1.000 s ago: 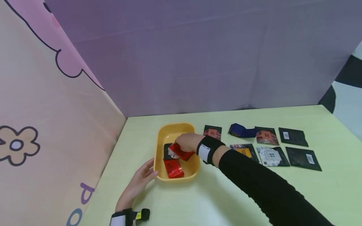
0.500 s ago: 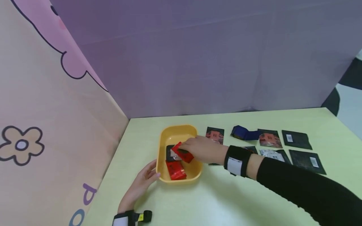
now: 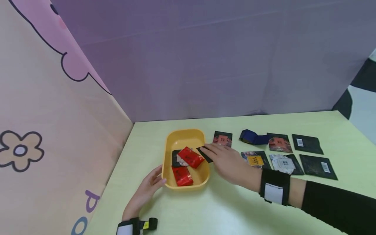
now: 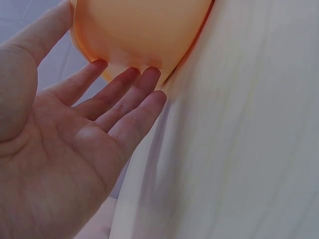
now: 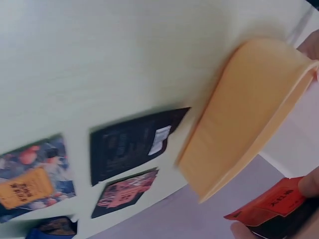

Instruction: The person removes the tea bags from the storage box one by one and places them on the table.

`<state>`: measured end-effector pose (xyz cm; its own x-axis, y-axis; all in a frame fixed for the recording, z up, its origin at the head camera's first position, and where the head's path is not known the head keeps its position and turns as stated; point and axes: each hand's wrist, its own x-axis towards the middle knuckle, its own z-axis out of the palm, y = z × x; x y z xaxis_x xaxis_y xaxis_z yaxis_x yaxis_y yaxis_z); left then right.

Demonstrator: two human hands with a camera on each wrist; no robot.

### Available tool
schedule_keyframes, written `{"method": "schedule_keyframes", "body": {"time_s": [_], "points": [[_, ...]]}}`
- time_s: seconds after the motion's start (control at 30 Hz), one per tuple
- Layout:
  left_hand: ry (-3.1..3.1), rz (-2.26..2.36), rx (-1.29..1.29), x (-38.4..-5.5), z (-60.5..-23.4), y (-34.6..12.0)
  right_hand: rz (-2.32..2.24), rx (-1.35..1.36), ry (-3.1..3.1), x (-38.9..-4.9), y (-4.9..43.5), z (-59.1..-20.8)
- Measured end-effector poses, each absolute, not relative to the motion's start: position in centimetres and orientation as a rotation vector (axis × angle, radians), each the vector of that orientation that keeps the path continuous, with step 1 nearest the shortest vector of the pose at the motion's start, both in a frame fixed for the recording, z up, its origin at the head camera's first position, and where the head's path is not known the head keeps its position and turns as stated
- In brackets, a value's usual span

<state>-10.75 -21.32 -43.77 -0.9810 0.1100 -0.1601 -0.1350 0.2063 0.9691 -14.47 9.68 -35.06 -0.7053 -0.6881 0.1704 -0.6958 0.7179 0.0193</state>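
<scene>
A yellow plastic basket (image 3: 169, 147) stands at the table's left. My left hand (image 3: 148, 187) holds its near left corner, thumb at the rim; in the left wrist view the fingertips (image 4: 149, 74) touch the outer wall. My right hand (image 3: 232, 163) is at the basket's right rim and pinches a flat packet (image 5: 276, 206), red-labelled on one face; its dark side (image 3: 204, 155) shows from above. Inside the basket lie a red packet (image 3: 191, 157), a second red packet (image 3: 182, 177) nearer me, and a black packet with a pale print (image 3: 176, 158), partly covered.
To the right, several flat packets lie in rows, among them a house-print packet (image 3: 222, 138), one with an orange label (image 3: 255, 160), a white-print one (image 3: 283, 163) and black ones with barcodes (image 3: 318, 167). A folded dark blue packet (image 3: 254, 137) lies at the back. A purple wall (image 3: 205, 65) rises behind.
My right hand has drawn back rightward from inside the basket to its right rim, with the dark packet in its fingers. The red packet stays in the basket. My left hand keeps its place.
</scene>
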Motion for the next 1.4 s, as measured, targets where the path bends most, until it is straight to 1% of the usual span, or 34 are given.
{"method": "schedule_keyframes", "body": {"time_s": [0.33,0.73,1.1,1.4], "points": [[2.284,1.842,-0.064,-10.7,-43.7,-21.3,0.061,1.028,-2.784,-12.8,12.5,-35.5],[2.288,1.834,-0.072,-10.7,-43.5,-21.3,0.072,0.987,-2.807,-10.8,14.3,-36.5],[2.267,1.856,-0.066,-10.7,-43.6,-21.3,0.050,1.053,-2.850,-9.3,14.9,-38.6],[2.255,1.885,-0.045,-10.6,-43.7,-21.3,-0.002,1.098,-2.810,-8.9,14.7,-39.8]]}}
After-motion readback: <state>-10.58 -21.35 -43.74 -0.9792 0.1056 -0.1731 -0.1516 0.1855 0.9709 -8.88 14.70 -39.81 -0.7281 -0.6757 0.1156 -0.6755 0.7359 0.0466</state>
